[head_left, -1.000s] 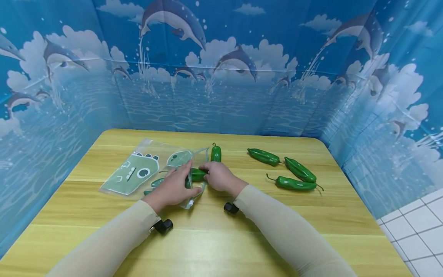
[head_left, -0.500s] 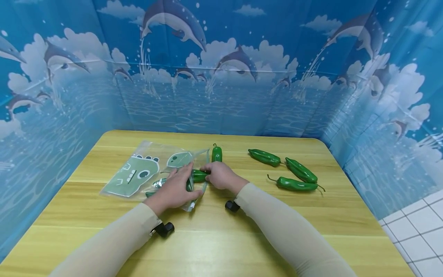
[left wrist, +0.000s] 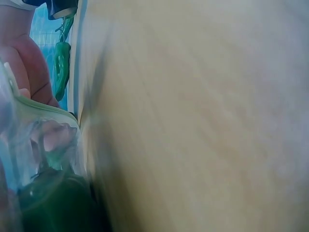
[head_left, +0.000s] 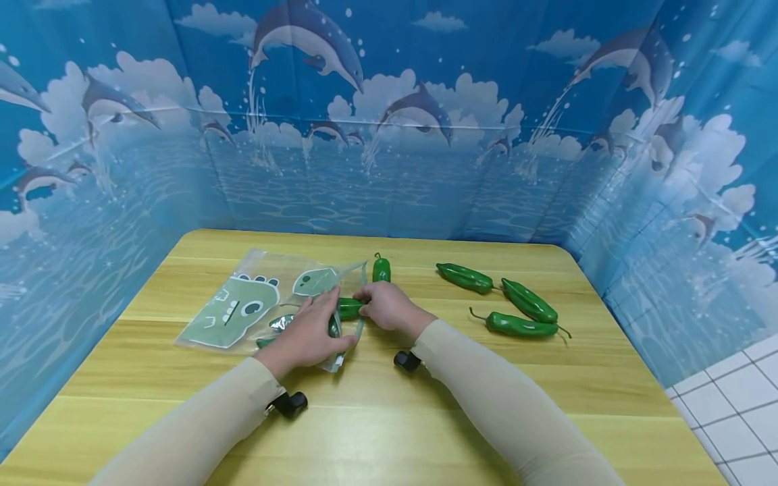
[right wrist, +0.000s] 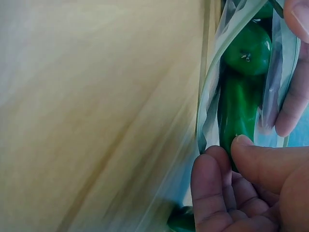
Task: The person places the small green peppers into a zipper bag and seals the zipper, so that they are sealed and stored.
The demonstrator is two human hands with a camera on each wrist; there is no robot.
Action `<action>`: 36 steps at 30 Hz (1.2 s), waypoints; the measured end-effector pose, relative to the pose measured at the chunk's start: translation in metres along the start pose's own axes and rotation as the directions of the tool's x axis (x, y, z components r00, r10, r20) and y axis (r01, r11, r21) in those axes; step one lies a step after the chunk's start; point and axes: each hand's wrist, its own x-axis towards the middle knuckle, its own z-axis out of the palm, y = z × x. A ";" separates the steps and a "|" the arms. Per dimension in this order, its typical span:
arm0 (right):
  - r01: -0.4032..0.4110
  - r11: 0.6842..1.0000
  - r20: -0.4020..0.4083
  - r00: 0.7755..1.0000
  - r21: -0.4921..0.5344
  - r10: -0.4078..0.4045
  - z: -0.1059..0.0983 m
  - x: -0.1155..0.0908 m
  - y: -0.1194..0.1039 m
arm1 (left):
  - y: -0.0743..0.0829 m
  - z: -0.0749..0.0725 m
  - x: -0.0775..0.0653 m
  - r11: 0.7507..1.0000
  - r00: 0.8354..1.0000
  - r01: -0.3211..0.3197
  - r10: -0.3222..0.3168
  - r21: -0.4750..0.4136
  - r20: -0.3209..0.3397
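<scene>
A clear zip bag point(head_left: 227, 310) with a green monster print lies at the left of the table. My left hand point(head_left: 306, 334) rests across it near its mouth, fingers fairly straight and thumb spread. My right hand point(head_left: 389, 310) pinches a green chili pepper point(head_left: 349, 309) between thumb and fingers. In the right wrist view this pepper point(right wrist: 239, 108) reaches into the open mouth, against the rounded end of another pepper point(right wrist: 248, 50) inside. More green peppers show through the film beside my left hand, partly covered by it. The left wrist view catches the bag's rim point(left wrist: 48, 108) up close.
Just behind my right hand lies one loose pepper point(head_left: 381, 268). Farther right are three more: one at the back point(head_left: 464, 277), one slanted point(head_left: 529, 300) and one in front point(head_left: 519, 325). A dolphin-print curtain point(head_left: 389, 182) stands behind the wooden table point(head_left: 377, 432).
Both hands keep nearly the same places, the right still pinching the pepper at the bag's mouth. The film over the peppers beside my left hand has shifted slightly and catches more light.
</scene>
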 end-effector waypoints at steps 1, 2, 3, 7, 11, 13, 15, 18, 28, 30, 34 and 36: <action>-0.001 1.000 0.000 1.000 0.005 0.001 0.000 0.000 0.000 | 0.000 0.000 0.000 1.000 1.000 -0.001 0.001 0.001 -0.002; 0.000 1.000 -0.002 1.000 0.009 0.000 0.000 0.001 -0.001 | 0.000 0.000 0.000 1.000 1.000 -0.004 0.004 0.001 -0.005; 0.006 1.000 -0.005 1.000 0.011 -0.006 0.001 0.001 -0.001 | 0.000 0.001 0.000 1.000 1.000 -0.006 0.007 0.002 -0.008; 0.029 1.000 -0.008 1.000 0.005 -0.029 0.001 0.002 -0.004 | -0.001 0.002 0.001 1.000 1.000 -0.008 0.008 0.004 -0.012; 0.036 0.999 0.013 0.999 0.015 -0.036 0.002 0.003 -0.008 | -0.002 0.003 0.000 1.000 1.000 -0.004 0.004 0.001 -0.012; 0.039 0.999 0.030 0.999 0.025 -0.040 0.003 0.004 -0.009 | -0.002 0.003 0.000 1.000 1.000 -0.001 0.001 0.001 -0.012; 0.043 0.998 0.045 0.998 0.037 -0.045 0.004 0.004 -0.011 | -0.002 0.003 -0.001 1.000 1.000 -0.001 0.001 0.000 -0.010; 0.046 0.997 0.061 0.997 0.056 -0.049 0.007 0.005 -0.012 | -0.001 0.003 -0.001 1.000 1.000 -0.001 0.001 -0.001 -0.009; 0.028 0.997 0.029 0.999 0.077 -0.031 0.010 0.009 -0.014 | -0.001 0.003 0.000 1.000 1.000 0.003 -0.003 -0.010 -0.006; 0.033 0.997 0.030 0.999 0.077 -0.036 0.011 0.010 -0.015 | -0.001 0.003 0.000 1.000 1.000 -0.001 0.001 -0.007 -0.004; 0.032 0.996 0.033 0.999 0.089 -0.035 0.013 0.011 -0.017 | -0.001 0.003 0.000 1.000 1.000 -0.013 0.013 -0.006 -0.003; 0.032 0.996 0.030 0.999 0.084 -0.034 0.014 0.011 -0.018 | 0.000 0.003 0.000 1.000 1.000 -0.008 0.008 -0.008 -0.001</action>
